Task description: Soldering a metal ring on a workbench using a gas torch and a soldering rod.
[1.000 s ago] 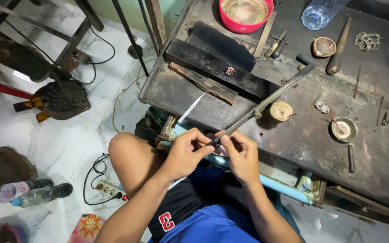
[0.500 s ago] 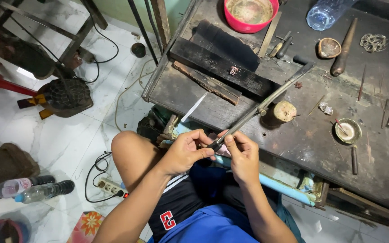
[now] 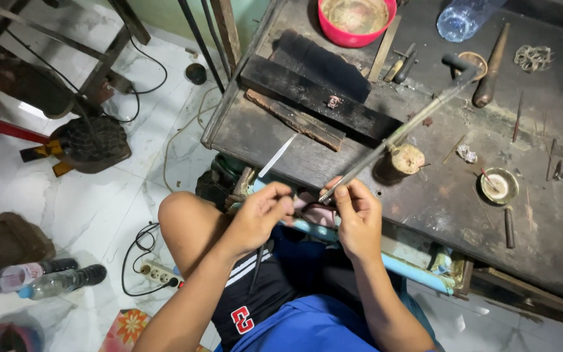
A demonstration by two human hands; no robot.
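**Both hands close on a long metal tool at the edge of a workbench**

A person sits at a dark, scarred workbench (image 3: pixel 425 195), bare knee raised, with both hands meeting just in front of the bench's near edge. The right hand (image 3: pixel 358 218) is curled around the lower end of a long, thin metal tool (image 3: pixel 399 133) that slants up and away over the bench, its far end capped by a dark handle near a small round dish. The thumb and fingers of this hand are pinched firmly on the shaft. The left hand (image 3: pixel 262 212) is bent into a loose fist just beside the right, fingertips drawn together at the tool's tip; whatever small piece it may pinch there is too small to make out.

A flat metal file (image 3: pixel 276 156) lies over the bench edge just above the left hand. On the bench are a charred wooden block (image 3: pixel 311 98), a red bowl (image 3: pixel 356 19), a clear plastic bottle (image 3: pixel 461 16), a wooden-handled tool (image 3: pixel 490 68) and a small brass dish (image 3: pixel 498 186). On the white tiled floor (image 3: pixel 99 195) to the left lie two plastic bottles (image 3: pixel 40 277) and a power strip (image 3: pixel 158 274).
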